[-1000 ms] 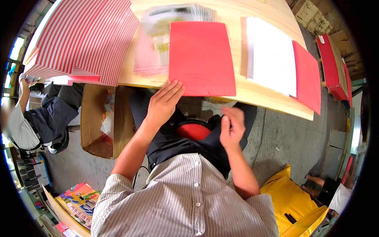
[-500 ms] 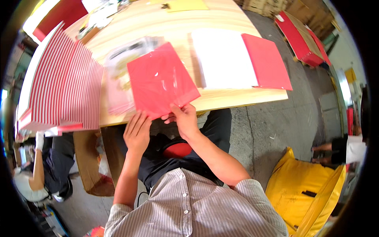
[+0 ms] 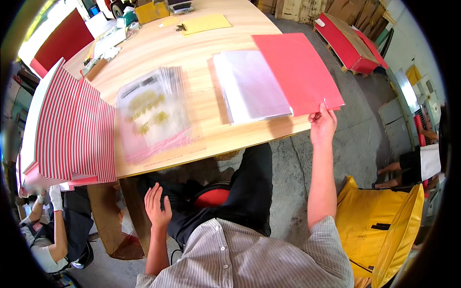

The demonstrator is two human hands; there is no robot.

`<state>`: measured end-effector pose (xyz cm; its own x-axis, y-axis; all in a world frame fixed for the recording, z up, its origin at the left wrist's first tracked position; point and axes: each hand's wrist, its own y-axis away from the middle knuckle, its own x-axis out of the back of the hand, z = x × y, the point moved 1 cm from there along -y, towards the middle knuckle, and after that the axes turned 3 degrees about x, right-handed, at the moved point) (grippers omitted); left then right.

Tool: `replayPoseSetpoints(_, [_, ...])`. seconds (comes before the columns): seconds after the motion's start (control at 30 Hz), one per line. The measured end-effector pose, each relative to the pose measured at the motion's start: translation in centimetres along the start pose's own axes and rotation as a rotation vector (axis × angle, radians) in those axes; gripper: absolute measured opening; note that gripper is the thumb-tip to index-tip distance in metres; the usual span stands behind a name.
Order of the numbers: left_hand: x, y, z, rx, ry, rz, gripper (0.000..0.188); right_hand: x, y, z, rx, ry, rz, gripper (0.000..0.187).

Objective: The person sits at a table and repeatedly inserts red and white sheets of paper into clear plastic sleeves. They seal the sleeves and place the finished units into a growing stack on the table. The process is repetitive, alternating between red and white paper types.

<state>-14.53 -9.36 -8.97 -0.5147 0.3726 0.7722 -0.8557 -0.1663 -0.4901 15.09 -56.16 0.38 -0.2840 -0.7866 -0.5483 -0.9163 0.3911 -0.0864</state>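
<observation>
My right hand (image 3: 323,122) pinches the near right corner of a glossy red folder (image 3: 300,72), at the table's right edge. The folder lies partly over a stack of white sheets in clear film (image 3: 247,86). My left hand (image 3: 157,206) hangs above my lap, below the table edge, its fingers apart and nothing in it. A pile of transparent plastic bags (image 3: 149,108) with gold print and pink edges lies on the table ahead of it. At the left stands a tall stack of red and white pieces (image 3: 77,120), its edges showing as stripes.
On the wooden table (image 3: 201,137), a yellow clipboard (image 3: 206,24) lies at the back. A yellow bag (image 3: 374,230) stands on the floor at the right, and an open cardboard box (image 3: 108,211) is under the table's left. A person with white gloves (image 3: 56,198) works at the far left.
The red folder has moved from above the plastic bags to the right-hand stack, carried by my right hand. My left hand has let go and drawn back toward my lap.
</observation>
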Motion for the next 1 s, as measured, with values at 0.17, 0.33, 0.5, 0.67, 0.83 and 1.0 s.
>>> replayPoseSetpoints(0.17, [0.1,0.0,0.4,0.052,0.003,-0.030,0.036,5.5,-6.0,0.6,-0.037,0.078,0.103,0.007])
replayPoseSetpoints(0.33, [0.6,0.1,0.4,0.078,-0.019,-0.029,0.035,7.4,-7.3,2.4,-0.083,0.094,0.173,0.009])
replayPoseSetpoints(0.5, [1.2,-0.2,0.8,0.090,-0.037,-0.054,0.033,7.6,-7.3,3.1,-0.041,0.217,0.187,0.017])
replayPoseSetpoints(0.67, [2.0,-1.5,1.1,0.031,-0.037,-0.028,0.032,8.0,-5.8,2.3,-0.013,0.383,0.179,0.030])
replayPoseSetpoints(0.83, [3.9,-3.0,0.2,0.000,-0.059,0.023,0.029,4.7,-1.7,1.4,0.152,0.464,0.247,0.042])
replayPoseSetpoints(1.0, [7.3,-6.6,-0.4,-0.059,-0.113,0.123,0.030,-4.5,9.0,3.1,0.270,0.511,-0.132,0.036])
